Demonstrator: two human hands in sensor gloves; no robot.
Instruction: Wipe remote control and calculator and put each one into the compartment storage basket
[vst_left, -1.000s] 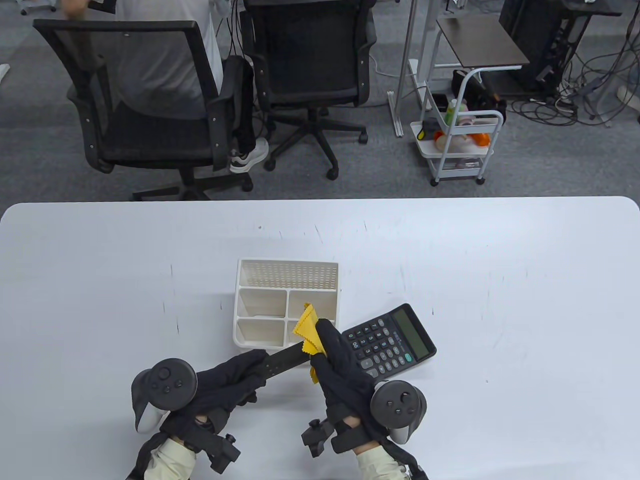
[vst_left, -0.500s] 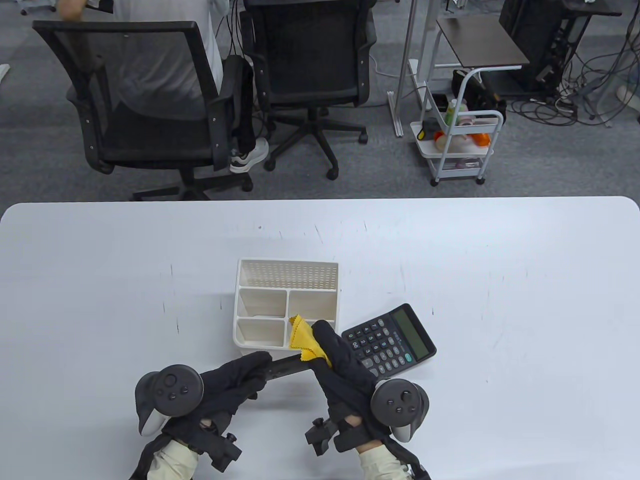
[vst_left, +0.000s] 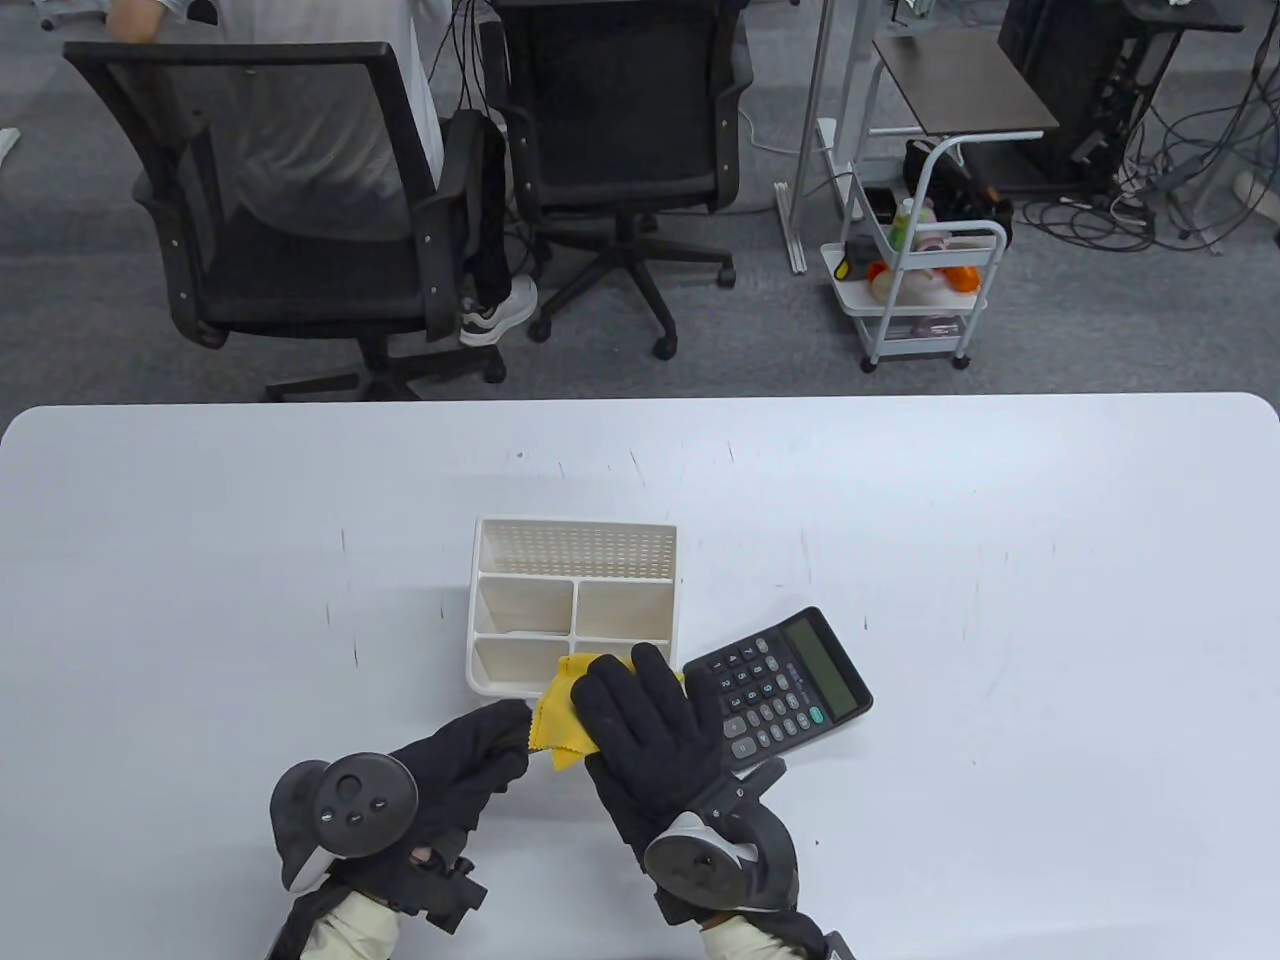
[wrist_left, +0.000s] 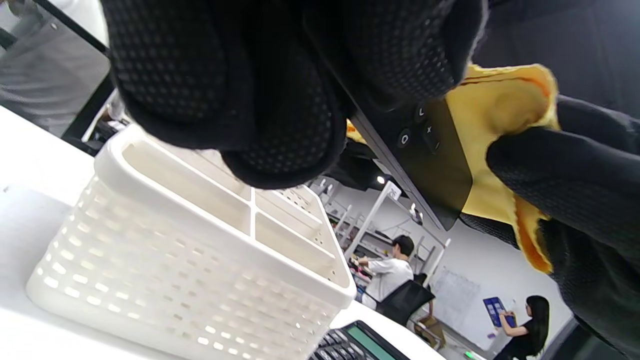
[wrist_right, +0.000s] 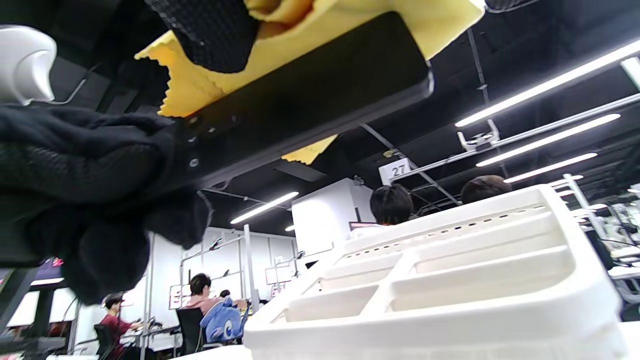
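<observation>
My left hand (vst_left: 500, 735) grips the near end of the black remote control (wrist_left: 430, 155), held in the air just in front of the white compartment basket (vst_left: 575, 600). My right hand (vst_left: 620, 700) lies palm down over the remote and pinches the yellow cloth (vst_left: 555, 715) around it, with its thumb underneath. In the table view the cloth and both hands hide the remote. Its black underside (wrist_right: 310, 105) shows in the right wrist view, the cloth (wrist_right: 280, 55) folded over it. The black calculator (vst_left: 790, 680) lies flat on the table right of the basket, partly under my right hand.
The basket's compartments (wrist_right: 450, 300) hold nothing. The white table (vst_left: 1000, 560) stretches to both sides. Beyond its far edge are office chairs (vst_left: 300, 200), a seated person and a small white cart (vst_left: 915, 290).
My right hand has rolled palm down and slid the cloth along the remote from its far end toward my left hand. The left hand, basket and calculator have stayed put.
</observation>
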